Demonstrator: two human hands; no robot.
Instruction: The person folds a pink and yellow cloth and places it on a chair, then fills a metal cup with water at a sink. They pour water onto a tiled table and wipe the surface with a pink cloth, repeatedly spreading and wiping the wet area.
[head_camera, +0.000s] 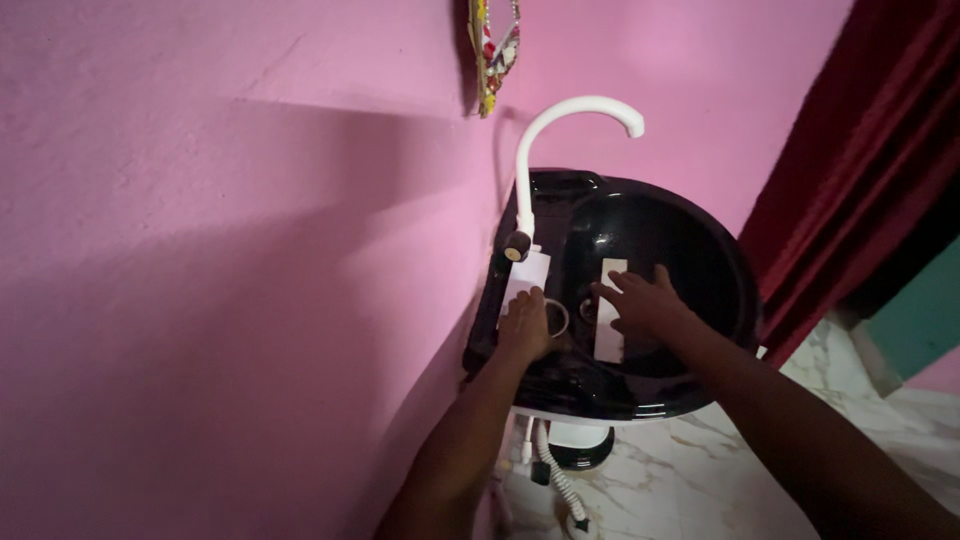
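One glossy black round basin (700, 250) on a matte pink wall (220, 260), one curved white tap (560, 115), left hand (527, 325) fingers curled around the tap's white base (527, 278), right hand (645, 300) fingers spread flat, touching one white rectangular strip (608, 340) inside the basin, one ribbed white hose (555, 480) below.

Dim, soft-focus view; broad shadow across pink wall (200, 250).

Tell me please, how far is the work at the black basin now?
Done: the white faucet stands mounted on the black basin. In hand: the left hand rests at the faucet base, the right hand inside the bowl. Left: hoses hang loose underneath.
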